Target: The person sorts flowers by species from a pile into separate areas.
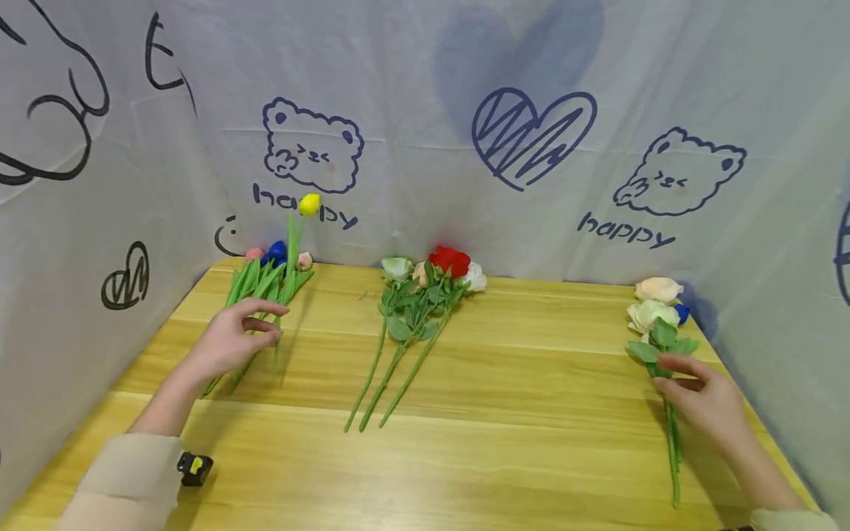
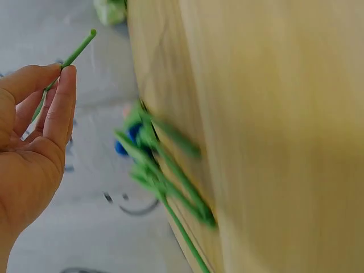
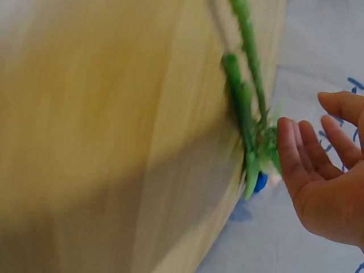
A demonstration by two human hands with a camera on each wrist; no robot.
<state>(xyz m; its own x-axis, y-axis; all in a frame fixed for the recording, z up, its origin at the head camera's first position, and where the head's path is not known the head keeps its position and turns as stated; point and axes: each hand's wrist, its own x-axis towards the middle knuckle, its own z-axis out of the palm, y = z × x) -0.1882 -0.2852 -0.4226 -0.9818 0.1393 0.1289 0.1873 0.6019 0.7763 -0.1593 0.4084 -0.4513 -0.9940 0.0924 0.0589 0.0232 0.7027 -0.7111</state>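
Between thumb and fingertips, my left hand (image 1: 235,335) pinches the green stem (image 2: 79,48) of a yellow tulip (image 1: 309,204), held upright above the table. Behind that hand lies a bunch of tulips (image 1: 249,282) with pink and blue heads, its stems partly hidden. My right hand (image 1: 707,398) is over the stems of the right-hand flowers, a peach rose (image 1: 659,288), a pale green rose (image 1: 652,316) and a blue flower (image 1: 682,313). In the right wrist view, its thumb and fingers (image 3: 291,151) are spread apart with nothing between them.
Mid-table lie roses: a red rose (image 1: 450,261), a white one (image 1: 475,277), a pale green one (image 1: 396,268) and a peach one, stems toward me. The wooden table (image 1: 518,442) meets a white cloth backdrop (image 1: 412,147) with drawings at the back and sides.
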